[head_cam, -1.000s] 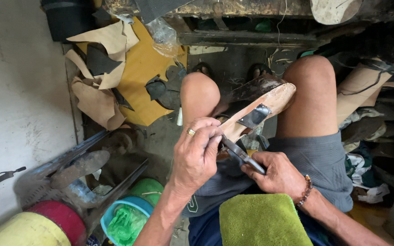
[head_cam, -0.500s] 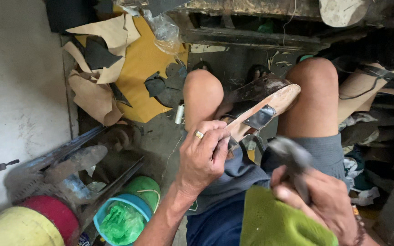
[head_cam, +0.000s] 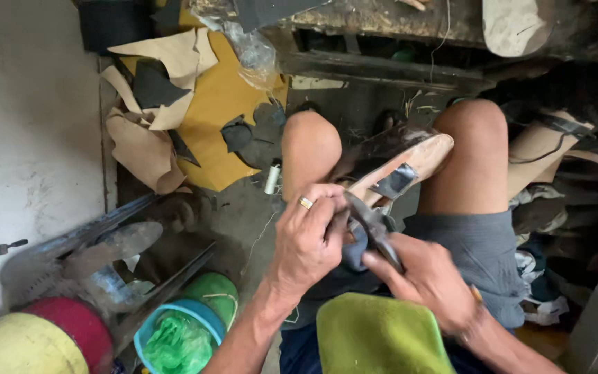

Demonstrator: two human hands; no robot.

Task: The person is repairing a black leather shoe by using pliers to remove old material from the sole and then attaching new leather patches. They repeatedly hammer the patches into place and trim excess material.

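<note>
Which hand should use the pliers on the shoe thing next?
Probably the right hand: it already grips the pliers, whose tip sits at the shoe last. The left hand is busy steadying the last's near end.

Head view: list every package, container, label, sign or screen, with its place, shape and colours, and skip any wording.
No labels, signs or screens show.
Clear plastic bag: top centre, on the yellow sheet, crumpled.
Blue tub: bottom left, round, green plastic inside.
Green container: right behind the tub, rounded.
Red container: bottom left, rounded.
Yellow container: bottom-left corner, rounded.
</note>
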